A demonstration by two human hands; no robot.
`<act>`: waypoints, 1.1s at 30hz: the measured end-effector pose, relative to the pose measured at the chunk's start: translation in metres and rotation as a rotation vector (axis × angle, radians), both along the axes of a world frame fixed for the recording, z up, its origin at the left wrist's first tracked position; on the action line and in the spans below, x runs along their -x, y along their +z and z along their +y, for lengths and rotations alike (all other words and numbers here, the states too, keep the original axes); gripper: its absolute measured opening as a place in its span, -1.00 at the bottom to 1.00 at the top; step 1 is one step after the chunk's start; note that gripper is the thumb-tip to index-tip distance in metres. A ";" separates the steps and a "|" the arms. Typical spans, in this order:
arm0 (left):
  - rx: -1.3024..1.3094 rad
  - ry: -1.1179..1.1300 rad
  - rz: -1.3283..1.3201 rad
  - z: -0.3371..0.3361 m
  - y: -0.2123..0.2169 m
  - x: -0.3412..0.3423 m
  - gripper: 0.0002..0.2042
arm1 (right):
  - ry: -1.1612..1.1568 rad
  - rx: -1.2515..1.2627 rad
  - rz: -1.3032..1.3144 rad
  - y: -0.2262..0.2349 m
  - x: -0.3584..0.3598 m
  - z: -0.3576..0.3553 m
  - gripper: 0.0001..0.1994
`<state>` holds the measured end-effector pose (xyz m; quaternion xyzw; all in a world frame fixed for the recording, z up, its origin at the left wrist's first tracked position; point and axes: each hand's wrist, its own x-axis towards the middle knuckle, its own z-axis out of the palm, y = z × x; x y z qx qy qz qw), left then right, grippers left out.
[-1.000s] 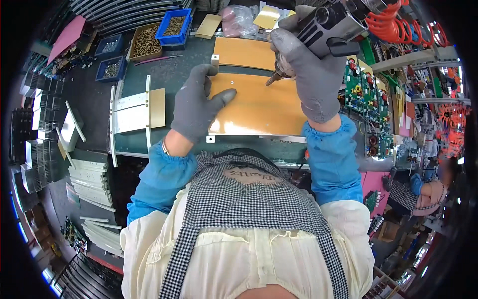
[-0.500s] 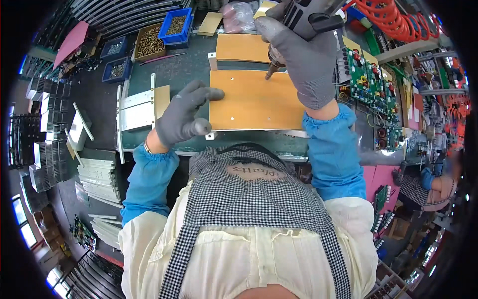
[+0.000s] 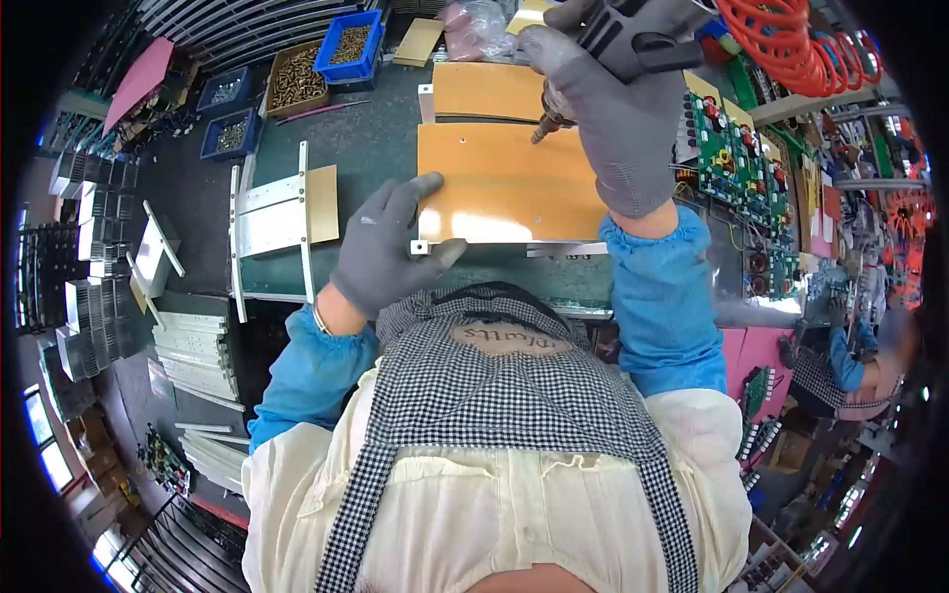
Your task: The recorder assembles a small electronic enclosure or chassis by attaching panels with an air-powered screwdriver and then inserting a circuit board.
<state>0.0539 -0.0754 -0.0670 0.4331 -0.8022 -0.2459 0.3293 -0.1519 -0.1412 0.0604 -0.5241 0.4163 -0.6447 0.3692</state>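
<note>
Head view: the left hand (image 3: 390, 247), in a grey glove, lies spread at centre-left of the frame, fingers resting on the near left corner of the orange panel (image 3: 509, 183) and thumb by the small metal bracket (image 3: 419, 247) at that corner. The panel lies flat on the green bench (image 3: 366, 148), centre of the frame, with a second orange panel (image 3: 484, 91) just behind it. The right hand (image 3: 613, 109), upper centre-right, is wrapped tightly around a powered driver (image 3: 633, 30), whose bit (image 3: 542, 130) tilts down to the panel's far edge.

The bit sits at a slant, not square to the surface; I judge it could skid off a hole and score the panel, or strip a screw. The left hand pins one corner only, so a twist from the driver might swing the panel. The red coiled hose (image 3: 781, 44) at the upper right hangs close and could tug the tool. The circuit boards (image 3: 717, 138) just right of the panel could be knocked by the forearm.
</note>
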 end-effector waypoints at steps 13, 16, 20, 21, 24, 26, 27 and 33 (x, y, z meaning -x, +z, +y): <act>0.002 0.049 -0.039 0.005 -0.009 0.004 -0.30 | 0.028 0.015 0.063 -0.019 0.004 -0.002 -0.67; 0.046 0.078 0.034 0.005 -0.011 0.008 -0.30 | -0.002 -0.017 0.109 -0.020 0.003 0.001 -0.66; 0.094 0.113 0.097 0.005 -0.017 0.014 -0.29 | 0.123 0.042 0.053 -0.016 0.009 -0.001 -0.60; 0.106 0.123 0.075 0.006 -0.018 0.014 -0.28 | 0.161 0.013 0.038 -0.015 0.012 -0.002 -0.58; 0.115 0.159 0.032 0.008 -0.017 0.015 -0.28 | 0.095 -0.160 -0.047 -0.008 0.023 0.003 -0.54; 0.058 0.166 0.009 0.008 -0.016 0.014 -0.28 | 0.038 0.000 -0.088 -0.009 0.021 -0.001 -0.57; 0.054 0.159 0.015 0.007 -0.016 0.014 -0.27 | 0.063 -0.043 -0.124 -0.009 0.024 0.001 -0.57; 0.022 0.179 0.207 0.008 -0.025 0.023 -0.18 | 0.432 -0.328 -0.783 -0.019 0.027 0.001 -0.60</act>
